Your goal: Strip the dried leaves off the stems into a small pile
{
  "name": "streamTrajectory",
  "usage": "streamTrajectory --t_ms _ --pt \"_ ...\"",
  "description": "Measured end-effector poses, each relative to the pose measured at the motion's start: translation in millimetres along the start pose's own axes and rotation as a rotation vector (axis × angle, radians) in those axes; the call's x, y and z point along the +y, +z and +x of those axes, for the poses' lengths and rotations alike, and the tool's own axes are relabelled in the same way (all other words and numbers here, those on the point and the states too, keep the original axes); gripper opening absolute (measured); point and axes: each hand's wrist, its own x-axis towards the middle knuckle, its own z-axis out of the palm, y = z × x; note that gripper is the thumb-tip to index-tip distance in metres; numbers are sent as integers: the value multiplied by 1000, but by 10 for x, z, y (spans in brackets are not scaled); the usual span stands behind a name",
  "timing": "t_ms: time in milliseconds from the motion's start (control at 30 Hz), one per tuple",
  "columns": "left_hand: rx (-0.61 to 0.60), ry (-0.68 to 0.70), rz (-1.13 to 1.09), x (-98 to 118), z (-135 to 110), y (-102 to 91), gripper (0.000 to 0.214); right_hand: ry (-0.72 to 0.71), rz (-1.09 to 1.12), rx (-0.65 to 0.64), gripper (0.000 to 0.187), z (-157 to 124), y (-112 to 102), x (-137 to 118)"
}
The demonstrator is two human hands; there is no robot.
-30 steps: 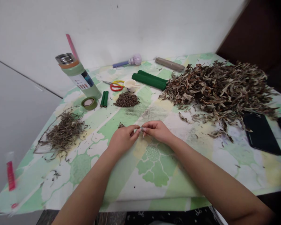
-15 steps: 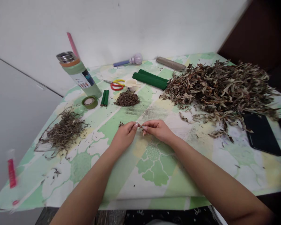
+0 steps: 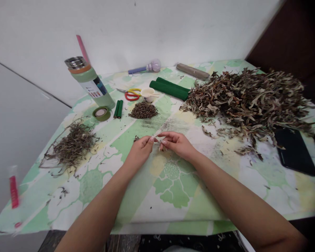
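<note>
My left hand [image 3: 141, 149] is closed in a pinch above the middle of the table, with a small dried leaf [image 3: 136, 138] showing at its far left side. What lies between its thumb and fingertip is too small to see well. Facing it, my right hand [image 3: 177, 144] has its index finger stretched toward the left fingertips, while the thumb and other fingers are curled together around a small bit I cannot make out. Beyond the hands lies a mound of dark crumbled herb [image 3: 143, 110]. A large heap of dried leaves [image 3: 246, 98] covers the right side.
At left are a pile of dry stems [image 3: 75, 145], a green tape roll [image 3: 101, 113] and a green bottle [image 3: 90, 84]. Farther back lie scissors [image 3: 132, 94], a small white cup [image 3: 147, 93], short green rolls [image 3: 118, 109] and larger green rolls [image 3: 169, 89]. A black phone [image 3: 295, 152] lies right.
My right index finger has straightened and lifted away from its thumb toward the left hand. The left hand keeps its pinch. The view has shifted very slightly.
</note>
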Motion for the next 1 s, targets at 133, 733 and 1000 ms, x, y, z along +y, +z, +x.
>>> streamTrajectory --t_ms 133,733,1000 --pt "-79 -77 -172 16 18 20 41 -9 2 -10 37 3 -4 13" --pt "-116 191 150 -5 -52 22 31 -12 56 -12 37 11 -4 17" --pt "-10 243 427 5 -43 33 31 4 6 -39 40 -16 32 -21"
